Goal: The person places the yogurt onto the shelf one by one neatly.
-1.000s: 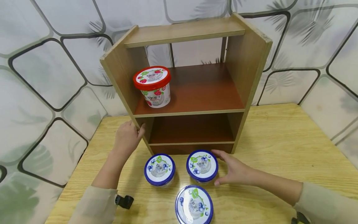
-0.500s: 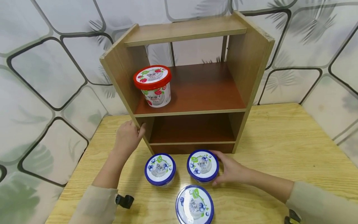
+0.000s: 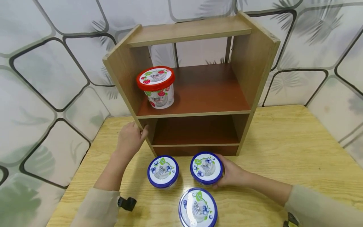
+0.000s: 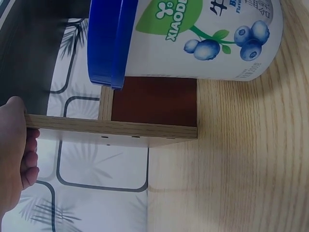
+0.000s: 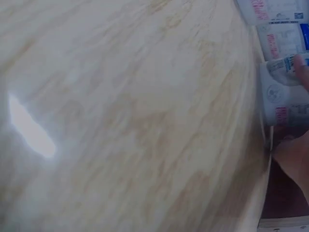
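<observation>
In the head view my left hand [image 3: 129, 138] grips the left side panel of a wooden shelf unit [image 3: 187, 115]. The left wrist view shows its fingers [image 4: 30, 164] wrapped round the panel edge. My right hand [image 3: 233, 171] holds a blue-lidded blueberry tub [image 3: 206, 168] from its right side, thumb in front and fingers behind. That tub stands upright just before the shelf. To its left is a second blueberry tub [image 3: 163, 171], and nearer to me a third blueberry tub [image 3: 198, 208]. A red-lidded strawberry tub [image 3: 156, 87] sits at the left of the upper shelf.
Everything stands on a wood-grain table [image 3: 289, 142]. Behind it hangs a patterned wall covering [image 3: 309, 56]. Below the upper shelf, the unit has a lower compartment [image 3: 195, 130].
My right hand has moved left and closed in round the right-hand blueberry tub. The left hand keeps its grip on the panel.
</observation>
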Demonstrator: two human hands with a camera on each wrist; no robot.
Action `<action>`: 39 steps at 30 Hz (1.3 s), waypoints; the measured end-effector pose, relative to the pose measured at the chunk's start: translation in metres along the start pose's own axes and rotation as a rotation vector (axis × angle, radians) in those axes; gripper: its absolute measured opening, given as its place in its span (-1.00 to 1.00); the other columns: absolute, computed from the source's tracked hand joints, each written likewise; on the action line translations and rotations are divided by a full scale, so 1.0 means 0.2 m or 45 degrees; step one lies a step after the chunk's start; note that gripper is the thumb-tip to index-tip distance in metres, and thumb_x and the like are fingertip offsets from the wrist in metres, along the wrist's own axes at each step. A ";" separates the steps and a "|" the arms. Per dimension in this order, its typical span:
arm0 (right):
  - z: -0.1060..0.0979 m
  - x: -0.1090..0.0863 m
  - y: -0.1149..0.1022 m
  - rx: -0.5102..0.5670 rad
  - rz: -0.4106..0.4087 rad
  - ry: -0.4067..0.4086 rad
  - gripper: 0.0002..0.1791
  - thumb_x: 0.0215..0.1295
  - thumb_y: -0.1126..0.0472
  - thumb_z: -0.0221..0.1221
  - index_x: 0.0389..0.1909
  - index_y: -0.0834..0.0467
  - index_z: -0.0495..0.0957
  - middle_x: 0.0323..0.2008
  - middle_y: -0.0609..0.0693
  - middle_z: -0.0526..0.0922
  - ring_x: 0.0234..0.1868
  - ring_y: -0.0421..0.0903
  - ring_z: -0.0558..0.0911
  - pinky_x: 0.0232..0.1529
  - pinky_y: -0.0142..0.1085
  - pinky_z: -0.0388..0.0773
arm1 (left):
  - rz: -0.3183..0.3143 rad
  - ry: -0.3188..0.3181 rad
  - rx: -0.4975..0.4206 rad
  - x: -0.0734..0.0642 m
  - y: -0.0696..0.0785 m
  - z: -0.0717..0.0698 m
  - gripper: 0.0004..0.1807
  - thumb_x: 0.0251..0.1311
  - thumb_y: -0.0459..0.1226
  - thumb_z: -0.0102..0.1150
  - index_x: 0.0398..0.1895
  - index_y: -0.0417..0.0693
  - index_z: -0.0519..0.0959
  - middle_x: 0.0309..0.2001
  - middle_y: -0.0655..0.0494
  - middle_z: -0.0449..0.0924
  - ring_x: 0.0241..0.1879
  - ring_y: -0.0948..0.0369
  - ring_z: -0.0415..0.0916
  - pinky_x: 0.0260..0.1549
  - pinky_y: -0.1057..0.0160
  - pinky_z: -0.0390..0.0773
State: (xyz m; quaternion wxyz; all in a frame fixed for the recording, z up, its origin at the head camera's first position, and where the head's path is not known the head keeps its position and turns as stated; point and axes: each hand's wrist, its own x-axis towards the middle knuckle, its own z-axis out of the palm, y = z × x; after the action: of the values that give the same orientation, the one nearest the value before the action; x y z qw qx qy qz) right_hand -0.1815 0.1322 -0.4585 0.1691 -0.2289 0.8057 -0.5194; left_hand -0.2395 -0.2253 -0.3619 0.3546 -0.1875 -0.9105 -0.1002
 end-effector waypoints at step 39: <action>0.05 0.06 0.07 0.292 -0.293 -0.166 0.10 -0.38 0.32 0.52 0.29 0.33 0.15 0.14 0.26 0.46 0.15 -0.28 0.46 0.22 -0.47 0.23 | -0.050 -0.012 0.009 0.00 0.02 -0.01 -0.73 0.15 -0.25 0.12 -0.63 -0.17 0.38 -0.72 -0.04 0.37 -0.67 -0.02 0.37 -0.68 0.02 0.37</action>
State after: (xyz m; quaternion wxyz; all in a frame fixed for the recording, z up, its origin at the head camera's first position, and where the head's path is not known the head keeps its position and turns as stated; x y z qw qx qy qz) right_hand -0.1887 0.1240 -0.4757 0.1853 -0.3321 0.6971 -0.6078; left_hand -0.2368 -0.2217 -0.3606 0.3490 -0.1686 -0.9161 -0.1030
